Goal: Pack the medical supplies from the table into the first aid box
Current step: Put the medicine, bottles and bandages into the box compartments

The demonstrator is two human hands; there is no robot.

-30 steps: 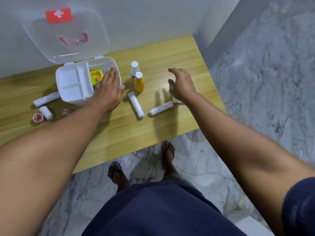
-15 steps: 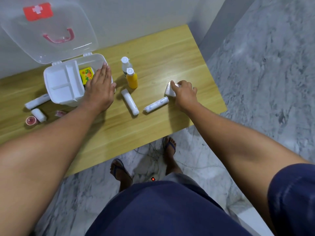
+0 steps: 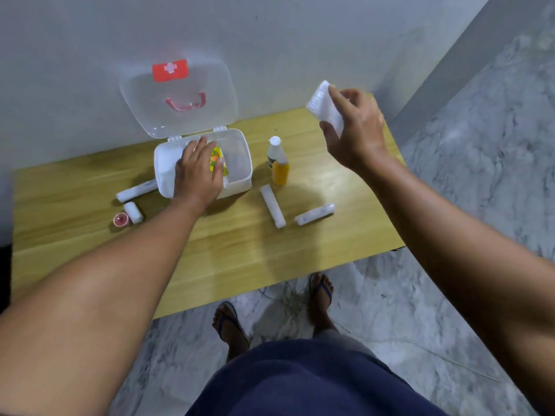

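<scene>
Now the right hand (image 3: 357, 132) has lifted the white packet (image 3: 323, 107) off the table (image 3: 90, 235).

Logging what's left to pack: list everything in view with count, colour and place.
first aid box: 1, white, clear lid raised, table's back
yellow packet: 1, yellow, inside the box
clear bottle: 1, clear, white cap, right of box
orange bottle: 1, orange, before the clear bottle
long roll: 1, white, right of box
printed tube: 1, white, right of long roll
second tube: 1, white, left of box
small roll: 1, white, front of second tube
pink round item: 1, pink, beside small roll
white packet: 1, white, in right hand
table: 1, light wood, by wall
feet: 2, in sandals, on floor
left hand: 1, flat over the box
right hand: 1, grips white packet
</scene>
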